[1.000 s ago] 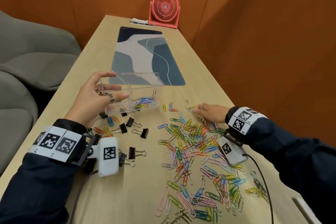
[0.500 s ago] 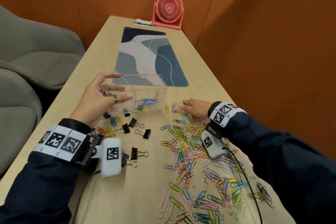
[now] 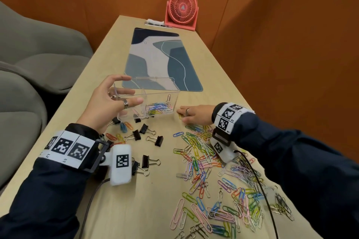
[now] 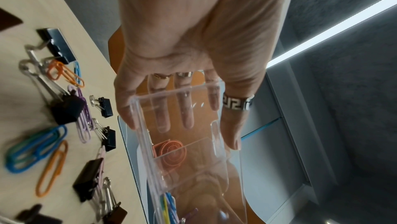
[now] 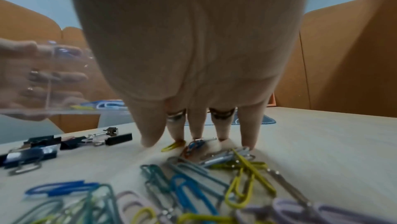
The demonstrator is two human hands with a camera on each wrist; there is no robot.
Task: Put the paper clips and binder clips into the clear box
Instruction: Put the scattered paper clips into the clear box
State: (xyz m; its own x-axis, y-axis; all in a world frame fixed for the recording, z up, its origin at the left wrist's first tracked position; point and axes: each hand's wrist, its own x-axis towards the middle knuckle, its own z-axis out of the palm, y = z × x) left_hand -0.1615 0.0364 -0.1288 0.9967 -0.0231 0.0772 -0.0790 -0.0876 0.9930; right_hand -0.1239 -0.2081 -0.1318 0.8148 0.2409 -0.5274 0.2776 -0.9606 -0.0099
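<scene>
My left hand (image 3: 124, 93) grips the left end of the clear box (image 3: 155, 93) between thumb and fingers and holds it tilted (image 4: 189, 142). Coloured paper clips (image 3: 159, 107) lie in its right compartment. My right hand (image 3: 191, 114) lies flat on the table just right of the box, with straight fingertips (image 5: 199, 136) pressing on a few paper clips (image 5: 193, 146). A big heap of coloured paper clips (image 3: 204, 153) spreads from that hand toward me. Black binder clips (image 3: 139, 134) and a few paper clips (image 4: 36, 147) lie below the box, near my left wrist.
A blue patterned desk mat (image 3: 161, 60) lies behind the box, and a red fan (image 3: 182, 9) stands at the table's far end. Grey sofa cushions (image 3: 29, 64) sit beyond the table's left edge. An orange wall runs along the right.
My right hand has slid left across the table, from the far right of the heap to just beside the box. My left hand keeps its hold on the box.
</scene>
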